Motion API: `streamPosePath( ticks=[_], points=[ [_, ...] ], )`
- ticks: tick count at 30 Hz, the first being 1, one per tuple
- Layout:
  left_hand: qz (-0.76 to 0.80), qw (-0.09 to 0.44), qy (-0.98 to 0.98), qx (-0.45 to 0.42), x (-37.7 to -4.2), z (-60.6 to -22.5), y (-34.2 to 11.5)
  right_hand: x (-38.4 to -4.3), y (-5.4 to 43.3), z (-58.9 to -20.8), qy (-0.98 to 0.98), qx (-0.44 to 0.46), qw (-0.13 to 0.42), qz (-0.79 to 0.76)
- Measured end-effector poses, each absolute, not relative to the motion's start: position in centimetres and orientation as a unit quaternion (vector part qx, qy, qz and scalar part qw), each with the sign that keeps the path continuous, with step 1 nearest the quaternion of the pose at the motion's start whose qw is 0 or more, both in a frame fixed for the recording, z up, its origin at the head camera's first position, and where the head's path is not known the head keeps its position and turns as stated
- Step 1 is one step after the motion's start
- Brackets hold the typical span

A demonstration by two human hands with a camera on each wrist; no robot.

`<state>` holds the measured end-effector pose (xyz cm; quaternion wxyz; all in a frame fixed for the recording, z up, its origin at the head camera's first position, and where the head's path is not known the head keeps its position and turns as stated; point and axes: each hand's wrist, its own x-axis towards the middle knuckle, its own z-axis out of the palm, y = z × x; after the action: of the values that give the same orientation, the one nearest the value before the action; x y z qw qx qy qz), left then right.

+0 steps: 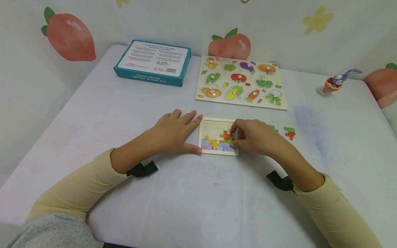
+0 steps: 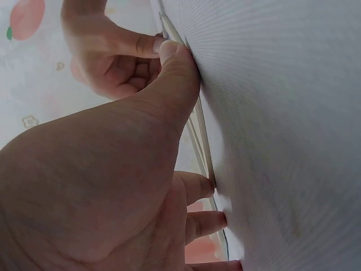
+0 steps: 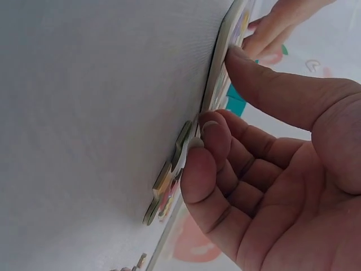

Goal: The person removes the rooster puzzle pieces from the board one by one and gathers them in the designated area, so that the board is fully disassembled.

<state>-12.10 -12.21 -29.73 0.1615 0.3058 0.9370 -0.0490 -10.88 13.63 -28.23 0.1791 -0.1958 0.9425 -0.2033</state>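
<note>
A small wooden jigsaw tray (image 1: 218, 119) lies on the table, its lower part filled with coloured jigsaw pieces (image 1: 214, 143). Along the tray's left side rests my left hand (image 1: 173, 132), fingers spread, with thumb and index fingertip touching the rim. My right hand (image 1: 255, 136) is bent over the opposite side, its index finger and thumb on an orange-red jigsaw piece (image 1: 227, 135) above a green one. In the right wrist view the other fingers of my right hand (image 3: 271, 169) are curled; the piece itself is hidden there. Loose jigsaw pieces (image 1: 289, 133) lie just right of that hand.
Behind the tray lies a vegetable knob-puzzle board (image 1: 242, 82). A teal box (image 1: 152, 62) stands at the back left. At the far right is a small purple toy figure in a cup (image 1: 333, 83). A fruit-print curtain (image 1: 173, 20) hangs behind the table.
</note>
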Motion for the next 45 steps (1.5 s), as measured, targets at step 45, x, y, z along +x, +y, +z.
streamPosePath(
  ticks=[45],
  points=[
    [-0.052,0.164,0.936,0.308,-12.1,-29.6,-12.2,-9.9,15.3,-27.0,0.928,-0.248,0.111,-0.253]
  ],
)
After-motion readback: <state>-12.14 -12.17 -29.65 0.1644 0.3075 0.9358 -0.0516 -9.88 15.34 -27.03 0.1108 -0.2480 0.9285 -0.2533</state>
